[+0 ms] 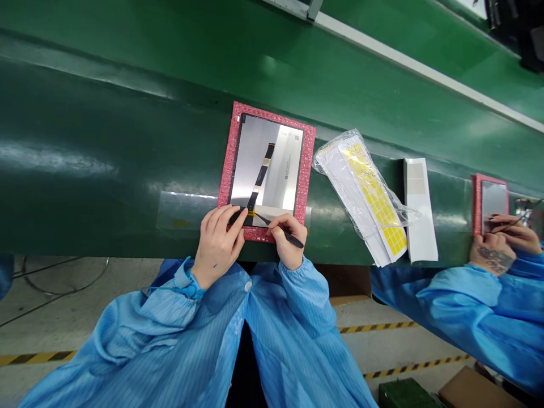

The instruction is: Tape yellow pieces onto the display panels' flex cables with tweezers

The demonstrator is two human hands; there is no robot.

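- The left hand [217,246] lies with its fingers curved and close together, their tips on the lower edge of a display panel [255,164], beside the dark end of a black flat ribbon cable [260,178]. Whether those fingers grip the cable, I cannot tell.
- The right hand [289,241] pinches a black stylus [296,242] between thumb and fingers, its thin tip touching the cable's lower end, at a small gold-coloured patch [251,213].
- The panel lies flat and black-framed with its silvery back up, the cable running diagonally across it. A gold band [266,162] crosses the cable's upper part.
- The panel sits on a pink bubble pad [308,170], which rests on the green bench [106,170], directly in front of the person, partly over a clear plastic sheet [182,212].
- To the right lie a clear plastic bag [365,195] holding sheets of yellow labels [376,195], then a white strip with grey patches [420,209].
- Further right, a co-worker's hands [505,241] work over a second pink pad [478,204] with a thin tool.
- Both people wear blue striped smocks [293,300]. Below the bench, yellow-and-black hazard tape [378,327] marks the floor [63,323].
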